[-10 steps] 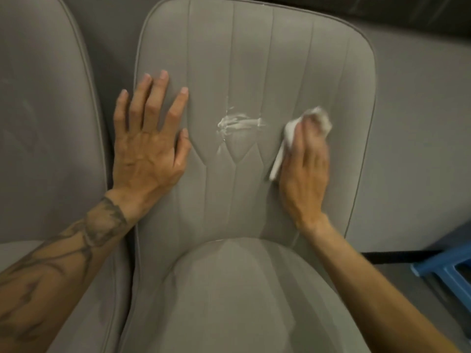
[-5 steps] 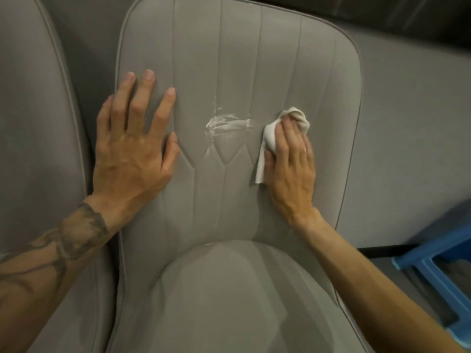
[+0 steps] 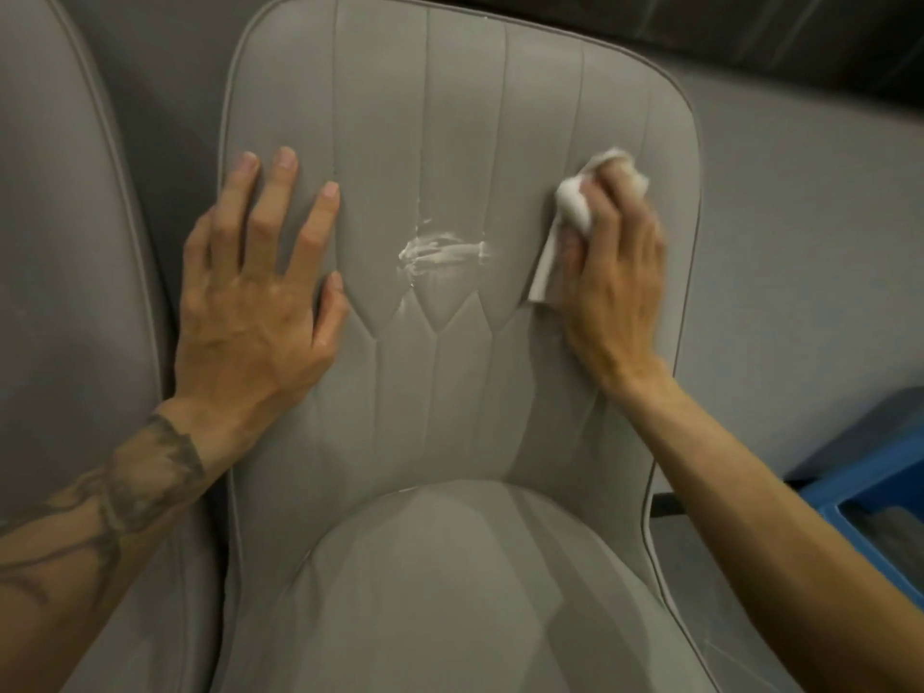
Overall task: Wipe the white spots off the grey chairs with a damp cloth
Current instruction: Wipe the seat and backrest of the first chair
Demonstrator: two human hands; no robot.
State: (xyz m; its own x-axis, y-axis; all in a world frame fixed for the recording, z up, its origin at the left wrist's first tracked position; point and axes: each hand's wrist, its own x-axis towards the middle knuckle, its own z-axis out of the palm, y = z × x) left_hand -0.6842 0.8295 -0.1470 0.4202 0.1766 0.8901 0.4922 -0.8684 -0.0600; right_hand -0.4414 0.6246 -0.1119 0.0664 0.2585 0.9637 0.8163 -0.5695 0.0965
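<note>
Pressed the left hand (image 3: 250,312) flat and open on the grey chair (image 3: 460,117), gripped the damp cloth (image 3: 575,210) bunched in the right hand (image 3: 612,287), had the white smear (image 3: 442,252) sitting unwiped left of that grip, and risked dragging paste into the seams with one hard swipe.

The left forearm (image 3: 75,557) carries a dark grey tattoo (image 3: 150,462): a broad mottled band just behind the wrist, with curved lines trailing on toward the elbow. The left hand (image 3: 250,312) has short trimmed nails. The right forearm (image 3: 750,492) is bare.
</note>
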